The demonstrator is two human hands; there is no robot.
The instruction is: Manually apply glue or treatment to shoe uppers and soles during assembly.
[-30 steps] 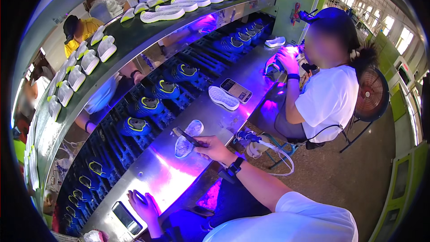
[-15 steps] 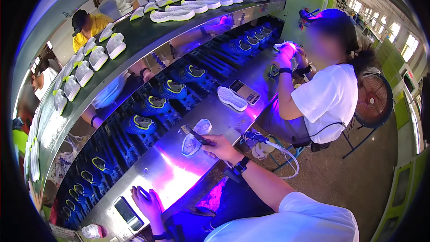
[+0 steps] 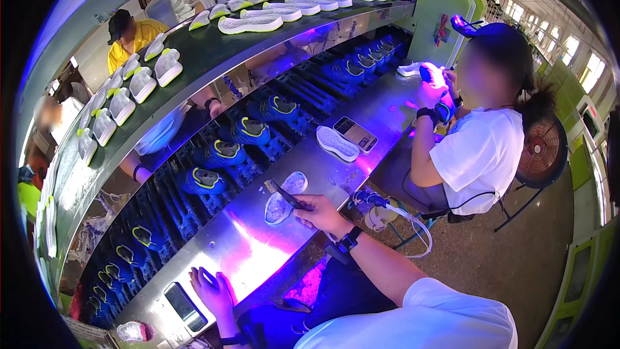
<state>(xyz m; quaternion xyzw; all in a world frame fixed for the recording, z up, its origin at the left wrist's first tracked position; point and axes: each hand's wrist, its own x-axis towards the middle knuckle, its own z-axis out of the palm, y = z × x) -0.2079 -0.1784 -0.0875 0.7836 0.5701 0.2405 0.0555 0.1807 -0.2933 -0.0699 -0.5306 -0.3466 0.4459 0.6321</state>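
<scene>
My right hand [image 3: 318, 213] is closed around the dark handle of a brush [image 3: 289, 197]. Its pale brown tip is held over a sole-shaped white piece [image 3: 279, 208] with a crusted, whitish inside, lying on the metal bench [image 3: 303, 161]. My left hand [image 3: 212, 289] rests on the bench by the bright light patch, fingers stretched out. A small dark shape [image 3: 208, 277] shows between its thumb and fingers; what it is I cannot make out. Beside that hand lies a phone [image 3: 185, 307].
Blue shoes [image 3: 204, 180] stand on a slatted conveyor [image 3: 258, 148] beyond the bench. An upper belt [image 3: 194, 45] carries white soles [image 3: 250, 23]. To the right, a co-worker [image 3: 478, 136] handles a shoe [image 3: 445, 106]. A white sole [image 3: 337, 143] lies beside another phone [image 3: 355, 134].
The co-worker on the right has leaned back slightly and now handles a shoe lower down; a white sole shows on the bench there. My hands look almost unmoved.
</scene>
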